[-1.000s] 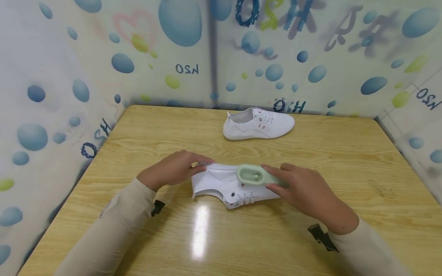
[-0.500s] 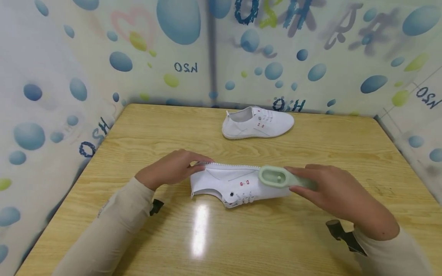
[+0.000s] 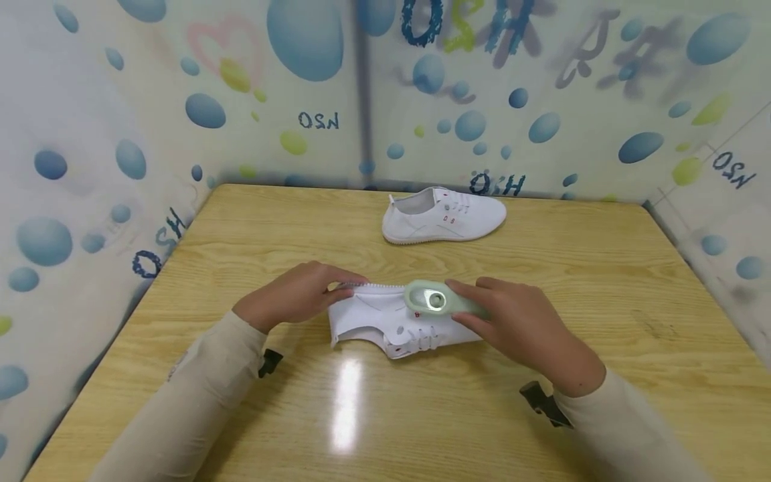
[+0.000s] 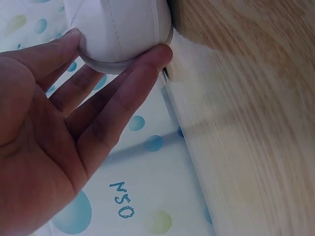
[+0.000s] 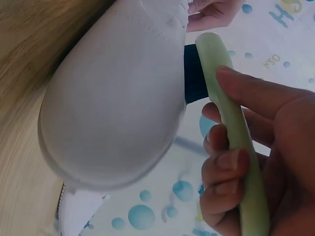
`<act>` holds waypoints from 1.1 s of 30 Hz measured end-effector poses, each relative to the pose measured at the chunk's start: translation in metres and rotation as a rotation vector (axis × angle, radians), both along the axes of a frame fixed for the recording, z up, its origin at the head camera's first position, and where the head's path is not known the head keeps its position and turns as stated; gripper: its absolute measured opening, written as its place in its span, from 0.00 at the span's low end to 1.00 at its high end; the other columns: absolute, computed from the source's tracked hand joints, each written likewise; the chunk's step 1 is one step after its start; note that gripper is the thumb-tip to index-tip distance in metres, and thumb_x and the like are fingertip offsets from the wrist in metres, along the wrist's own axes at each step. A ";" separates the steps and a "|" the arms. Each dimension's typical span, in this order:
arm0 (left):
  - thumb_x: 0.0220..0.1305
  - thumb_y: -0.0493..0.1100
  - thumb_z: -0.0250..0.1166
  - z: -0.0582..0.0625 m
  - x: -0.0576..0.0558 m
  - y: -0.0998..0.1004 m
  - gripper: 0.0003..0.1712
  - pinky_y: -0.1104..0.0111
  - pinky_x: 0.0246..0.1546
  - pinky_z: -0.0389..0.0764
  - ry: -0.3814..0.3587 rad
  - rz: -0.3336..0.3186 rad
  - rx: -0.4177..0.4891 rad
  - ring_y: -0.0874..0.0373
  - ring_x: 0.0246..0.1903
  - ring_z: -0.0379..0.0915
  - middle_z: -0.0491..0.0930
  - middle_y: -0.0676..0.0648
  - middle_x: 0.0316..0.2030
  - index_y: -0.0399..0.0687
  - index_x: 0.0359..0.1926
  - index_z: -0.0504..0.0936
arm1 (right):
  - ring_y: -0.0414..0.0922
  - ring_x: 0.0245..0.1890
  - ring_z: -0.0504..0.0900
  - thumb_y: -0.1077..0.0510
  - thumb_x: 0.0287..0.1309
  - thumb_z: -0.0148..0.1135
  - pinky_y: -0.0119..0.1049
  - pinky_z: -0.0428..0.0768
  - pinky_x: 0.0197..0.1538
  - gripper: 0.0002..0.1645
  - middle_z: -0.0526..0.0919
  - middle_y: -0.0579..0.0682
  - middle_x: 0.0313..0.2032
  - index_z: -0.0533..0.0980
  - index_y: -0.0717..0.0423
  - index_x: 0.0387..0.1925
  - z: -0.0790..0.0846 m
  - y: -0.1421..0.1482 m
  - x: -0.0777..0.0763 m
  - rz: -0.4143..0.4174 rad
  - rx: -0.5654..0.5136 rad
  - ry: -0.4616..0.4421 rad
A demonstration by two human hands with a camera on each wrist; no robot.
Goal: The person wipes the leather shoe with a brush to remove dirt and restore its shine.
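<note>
A white lace-up shoe (image 3: 361,316) lies on its side on the wooden table, sole edge away from me and heel to the left. My left hand (image 3: 295,298) grips it at the heel, thumb on the near side; in the left wrist view, thumb and fingers hold the rounded heel (image 4: 120,32). My right hand (image 3: 521,321) holds a pale green brush (image 3: 421,299) by its handle. In the right wrist view, the brush's dark bristles (image 5: 195,73) touch the shoe's upper near the sole. The brush head hides part of the red lettering on the shoe's side.
A second white shoe (image 3: 442,224) stands upright near the back edge of the table (image 3: 289,234), toe to the right. Behind the table rises a wall (image 3: 337,161) patterned with blue and green drops. Dark camera mounts hang below both wrists.
The brush in my right hand went right towards the toe, then came back left to the middle of the shoe. My left hand keeps its hold on the heel.
</note>
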State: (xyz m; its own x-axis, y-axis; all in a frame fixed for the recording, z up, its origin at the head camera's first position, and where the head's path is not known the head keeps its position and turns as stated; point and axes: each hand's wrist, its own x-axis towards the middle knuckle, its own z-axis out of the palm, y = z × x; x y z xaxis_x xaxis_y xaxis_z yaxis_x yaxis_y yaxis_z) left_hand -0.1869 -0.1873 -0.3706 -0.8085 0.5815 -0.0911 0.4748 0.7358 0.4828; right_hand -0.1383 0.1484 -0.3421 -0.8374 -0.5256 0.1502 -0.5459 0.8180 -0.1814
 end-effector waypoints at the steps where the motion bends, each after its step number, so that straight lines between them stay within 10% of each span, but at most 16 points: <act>1: 0.74 0.45 0.59 0.000 0.000 0.000 0.19 0.59 0.52 0.80 0.002 0.002 0.000 0.60 0.53 0.80 0.82 0.52 0.58 0.59 0.63 0.80 | 0.38 0.25 0.75 0.45 0.59 0.71 0.34 0.74 0.27 0.29 0.84 0.48 0.35 0.78 0.42 0.62 -0.001 -0.003 -0.001 0.004 0.005 -0.005; 13: 0.75 0.46 0.58 0.002 0.001 0.002 0.19 0.55 0.56 0.79 0.003 0.018 0.004 0.57 0.58 0.78 0.81 0.52 0.59 0.59 0.63 0.80 | 0.39 0.23 0.76 0.43 0.60 0.69 0.34 0.72 0.24 0.29 0.85 0.49 0.36 0.78 0.40 0.63 -0.010 -0.025 -0.005 0.058 0.050 0.034; 25: 0.75 0.45 0.58 -0.005 0.003 0.001 0.19 0.57 0.57 0.78 0.019 0.038 0.026 0.59 0.56 0.78 0.82 0.52 0.58 0.57 0.63 0.79 | 0.44 0.32 0.83 0.46 0.60 0.70 0.42 0.80 0.32 0.25 0.87 0.50 0.42 0.81 0.49 0.57 0.013 0.022 0.013 -0.055 0.044 -0.061; 29: 0.76 0.47 0.56 -0.007 0.002 0.001 0.19 0.63 0.41 0.81 -0.003 0.052 0.025 0.63 0.35 0.79 0.85 0.54 0.47 0.59 0.64 0.78 | 0.45 0.36 0.85 0.49 0.61 0.69 0.45 0.81 0.36 0.21 0.87 0.51 0.44 0.80 0.53 0.53 0.026 0.039 0.015 -0.089 0.023 -0.093; 33: 0.75 0.47 0.56 -0.011 -0.001 -0.004 0.20 0.68 0.25 0.71 -0.065 0.042 0.030 0.64 0.16 0.59 0.79 0.56 0.31 0.61 0.65 0.77 | 0.39 0.26 0.77 0.53 0.64 0.67 0.36 0.74 0.29 0.19 0.86 0.51 0.38 0.74 0.54 0.52 0.027 0.043 0.013 -0.083 -0.073 -0.118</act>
State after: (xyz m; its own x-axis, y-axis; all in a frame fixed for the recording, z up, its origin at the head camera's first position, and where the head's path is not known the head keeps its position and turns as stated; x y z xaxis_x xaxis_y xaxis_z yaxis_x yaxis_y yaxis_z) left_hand -0.1882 -0.1908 -0.3815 -0.8249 0.5508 -0.1269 0.4112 0.7389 0.5338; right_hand -0.1257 0.1914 -0.3148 -0.8916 -0.4452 0.0832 -0.4483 0.8415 -0.3013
